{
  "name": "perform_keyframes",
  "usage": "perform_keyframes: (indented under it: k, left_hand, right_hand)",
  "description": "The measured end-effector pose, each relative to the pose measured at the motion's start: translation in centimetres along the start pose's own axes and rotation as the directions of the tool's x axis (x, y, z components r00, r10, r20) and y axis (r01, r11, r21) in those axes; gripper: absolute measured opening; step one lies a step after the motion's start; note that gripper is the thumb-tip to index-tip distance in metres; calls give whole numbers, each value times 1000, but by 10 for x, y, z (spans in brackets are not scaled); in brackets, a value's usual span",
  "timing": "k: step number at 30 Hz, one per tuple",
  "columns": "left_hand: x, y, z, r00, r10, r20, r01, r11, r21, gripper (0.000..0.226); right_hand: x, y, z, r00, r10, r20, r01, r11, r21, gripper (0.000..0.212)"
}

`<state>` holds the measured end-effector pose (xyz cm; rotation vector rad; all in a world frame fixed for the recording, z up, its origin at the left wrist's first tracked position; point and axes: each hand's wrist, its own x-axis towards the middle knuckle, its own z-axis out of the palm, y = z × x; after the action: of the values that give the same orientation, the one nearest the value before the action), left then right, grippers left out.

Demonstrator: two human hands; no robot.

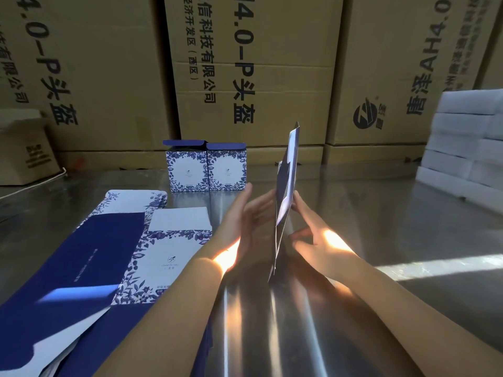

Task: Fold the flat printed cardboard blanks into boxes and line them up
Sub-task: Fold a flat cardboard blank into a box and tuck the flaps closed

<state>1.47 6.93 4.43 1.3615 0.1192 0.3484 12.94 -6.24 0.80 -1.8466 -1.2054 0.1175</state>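
Blue-and-white card stands edge-on to my view at centre: the blank [287, 172] is upright and its lower corner seems to rest on the steel table [381, 213]. I judge this is to square it before opening it into a tube. My left hand [245, 227] lies flat against the blank's left face with fingers straight, so there is no closed grip. My right hand [318, 240] touches the right face with a finger running up it, but I cannot tell whether its grip pinches the card.

At 11 o'clock from the hands, two finished boxes [187, 170] stand touching side by side with lids raised, which begins the row. At 8 o'clock the pile of flat blanks [114, 254] lies close to the left hand, handy for the next pick. White foam slabs [468, 137] are stacked at 2 o'clock.

The brown cartons [258, 63] behind read "4.0-P头盔", "科技有限公司" and "经济开发区(西区)". The logo on the boxes is too small to read.
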Motion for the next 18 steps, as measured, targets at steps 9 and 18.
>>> perform_keyframes:
  k: [9,18]
  left_hand:
    - [4,1,-4,986,34,-162,-37,999,-15,62]
    - [2,2,1,997,17,-75,-7,992,122,59]
  right_hand:
    - [3,7,3,997,66,-43,-68,997,-45,90]
    - [1,2,0,1000,16,-17,-17,998,-66,91]
